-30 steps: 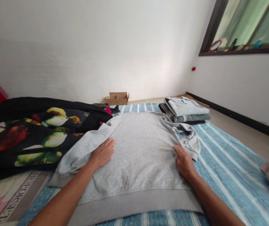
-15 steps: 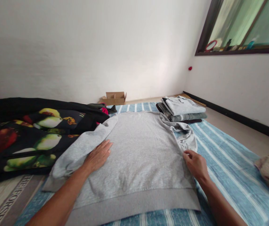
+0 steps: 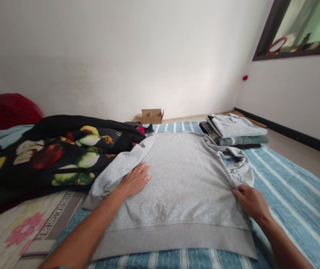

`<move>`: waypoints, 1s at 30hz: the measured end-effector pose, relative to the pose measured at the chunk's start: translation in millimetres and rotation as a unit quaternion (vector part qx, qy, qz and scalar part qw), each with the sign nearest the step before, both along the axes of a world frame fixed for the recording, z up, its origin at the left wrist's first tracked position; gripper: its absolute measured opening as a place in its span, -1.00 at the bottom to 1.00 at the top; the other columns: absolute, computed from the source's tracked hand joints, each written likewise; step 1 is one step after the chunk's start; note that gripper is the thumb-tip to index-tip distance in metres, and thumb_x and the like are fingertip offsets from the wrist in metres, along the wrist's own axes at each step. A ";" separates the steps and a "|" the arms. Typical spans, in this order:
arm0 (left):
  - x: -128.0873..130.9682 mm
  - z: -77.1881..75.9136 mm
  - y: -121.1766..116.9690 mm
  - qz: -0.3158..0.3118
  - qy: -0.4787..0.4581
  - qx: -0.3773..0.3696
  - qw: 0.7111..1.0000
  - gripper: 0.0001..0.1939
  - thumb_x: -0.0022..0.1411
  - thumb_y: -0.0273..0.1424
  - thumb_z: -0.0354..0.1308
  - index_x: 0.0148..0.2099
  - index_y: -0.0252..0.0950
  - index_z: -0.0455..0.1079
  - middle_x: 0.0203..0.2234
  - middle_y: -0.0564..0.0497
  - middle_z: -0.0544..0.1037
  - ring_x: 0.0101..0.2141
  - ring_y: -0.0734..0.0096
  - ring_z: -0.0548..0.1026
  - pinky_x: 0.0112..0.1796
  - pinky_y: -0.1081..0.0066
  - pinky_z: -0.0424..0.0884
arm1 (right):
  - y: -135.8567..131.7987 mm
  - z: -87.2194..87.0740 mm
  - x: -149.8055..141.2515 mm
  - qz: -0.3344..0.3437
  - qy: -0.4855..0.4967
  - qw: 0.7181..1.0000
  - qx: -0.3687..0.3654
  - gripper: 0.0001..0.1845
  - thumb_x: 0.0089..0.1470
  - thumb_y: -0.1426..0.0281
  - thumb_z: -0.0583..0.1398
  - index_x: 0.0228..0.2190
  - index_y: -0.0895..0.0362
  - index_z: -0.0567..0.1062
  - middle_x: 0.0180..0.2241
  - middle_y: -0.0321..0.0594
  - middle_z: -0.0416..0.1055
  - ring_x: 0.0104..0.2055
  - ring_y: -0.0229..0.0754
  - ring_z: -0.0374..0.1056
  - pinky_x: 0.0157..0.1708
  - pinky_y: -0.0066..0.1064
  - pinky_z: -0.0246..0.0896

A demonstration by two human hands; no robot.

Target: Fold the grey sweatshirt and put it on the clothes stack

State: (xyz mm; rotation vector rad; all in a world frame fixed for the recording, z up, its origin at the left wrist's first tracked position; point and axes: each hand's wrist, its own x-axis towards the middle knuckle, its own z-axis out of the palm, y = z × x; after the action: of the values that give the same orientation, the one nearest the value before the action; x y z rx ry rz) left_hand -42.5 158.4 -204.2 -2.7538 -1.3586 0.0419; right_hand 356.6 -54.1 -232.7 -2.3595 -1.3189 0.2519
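Left fingers [image 3: 142, 170] flat on sweatshirt [image 3: 182, 179] (grey)

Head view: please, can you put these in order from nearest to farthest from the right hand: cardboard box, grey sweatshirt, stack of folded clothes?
1. Grey sweatshirt: the right hand pinches its right edge.
2. Stack of folded clothes: ahead of the hand, on the striped sheet.
3. Cardboard box: farther ahead and to the left, near the wall.
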 end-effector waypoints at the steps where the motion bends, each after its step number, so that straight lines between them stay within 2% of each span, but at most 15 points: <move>1: -1.0 0.8 -1.7 0.001 0.004 -0.004 1.000 -0.42 0.30 -0.20 -0.17 0.26 -0.41 0.14 0.26 -0.22 0.11 0.25 0.15 0.05 0.18 0.17 0.01 | -0.5 -1.7 1.2 0.005 0.003 1.000 -0.005 -0.68 -0.01 0.16 0.04 -0.63 0.07 0.34 -0.61 -0.21 0.41 -0.50 -0.13 0.33 -0.51 -0.41 0.01; 5: -4.2 3.3 -7.2 0.011 0.008 -0.015 1.000 -0.36 0.30 -0.10 -0.17 0.28 -0.39 0.11 0.28 -0.22 0.07 0.26 0.13 0.01 0.17 0.16 0.02 | 0.0 -3.4 3.2 0.009 0.014 1.000 -0.019 -0.66 0.01 0.13 0.03 -0.61 0.07 0.35 -0.58 -0.22 0.43 -0.47 -0.13 0.35 -0.48 -0.40 0.03; 11: -1.5 1.2 -22.4 0.042 -0.005 0.018 0.999 -0.42 0.32 -0.14 -0.19 0.24 -0.37 0.18 0.26 -0.21 0.11 0.25 0.15 0.04 0.17 0.13 0.00 | 3.6 1.2 1.2 0.007 0.016 0.999 -0.039 -0.68 0.01 0.17 0.03 -0.63 0.07 0.33 -0.58 -0.24 0.41 -0.45 -0.14 0.34 -0.47 -0.42 0.02; 15: -1.8 -1.3 -30.5 0.013 -0.023 0.007 1.000 -0.41 0.32 -0.14 -0.23 0.25 -0.36 0.16 0.24 -0.19 0.16 0.25 0.17 0.06 0.17 0.08 -0.03 | 5.7 3.5 -0.8 0.000 0.015 0.999 -0.029 -0.69 0.00 0.20 0.06 -0.66 0.07 0.31 -0.64 -0.28 0.35 -0.49 -0.19 0.30 -0.49 -0.45 -0.01; 20: 0.0 -4.0 -35.5 0.024 -0.010 0.004 1.000 -0.39 0.31 -0.14 -0.21 0.25 -0.41 0.16 0.26 -0.23 0.11 0.25 0.10 0.05 0.16 0.03 -0.02 | 5.2 6.0 -2.6 0.003 0.033 0.999 -0.009 -0.67 -0.02 0.21 0.07 -0.70 0.08 0.28 -0.67 -0.31 0.29 -0.53 -0.21 0.26 -0.51 -0.45 -0.04; 24: 2.6 -6.1 -44.6 -0.016 -0.024 -0.009 1.000 -0.42 0.33 -0.15 -0.22 0.28 -0.33 0.13 0.27 -0.15 0.12 0.25 0.15 0.05 0.17 0.09 -0.02 | 1.7 10.7 -7.5 0.013 0.063 0.998 -0.009 -0.65 -0.05 0.17 0.10 -0.72 0.08 0.24 -0.70 -0.35 0.25 -0.58 -0.26 0.21 -0.55 -0.46 -0.08; 30: 0.3 3.8 -58.7 -0.022 0.014 -0.060 0.998 -0.39 0.34 -0.14 -0.25 0.32 -0.34 0.03 0.29 -0.14 0.03 0.28 0.16 -0.03 0.19 0.07 -0.06 | -2.9 11.3 -7.6 0.037 0.080 0.995 -0.036 -0.72 -0.10 0.23 0.11 -0.70 0.08 0.23 -0.68 -0.36 0.27 -0.56 -0.25 0.25 -0.55 -0.46 -0.05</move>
State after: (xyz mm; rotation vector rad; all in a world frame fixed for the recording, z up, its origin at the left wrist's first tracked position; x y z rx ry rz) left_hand -42.2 99.8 -200.4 -2.8697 -1.3292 0.1637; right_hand 349.0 -56.9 -221.4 -2.2972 -1.3409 0.5070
